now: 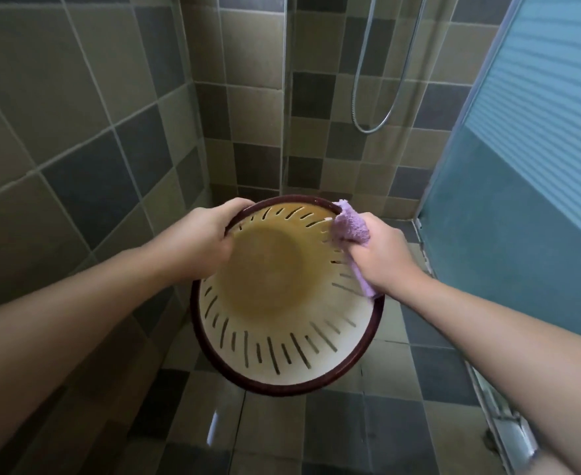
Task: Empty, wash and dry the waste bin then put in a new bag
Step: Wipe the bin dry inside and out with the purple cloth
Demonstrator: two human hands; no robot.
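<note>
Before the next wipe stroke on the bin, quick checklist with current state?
1. Bin steadied: left hand grips the dark rim of the waste bin. Ok.
2. Cloth in hand: right hand grips the purple cloth. Ok.
3. Cloth on the work surface: it lies against the slotted inner wall at the rim. Ok.
4. Bin emptied: nothing shows inside, base bare. Ok.
5. Inside dry: cannot tell; the yellowish base gives no clear sign.
6. New bag ready: none in view. Cannot tell.
</note>
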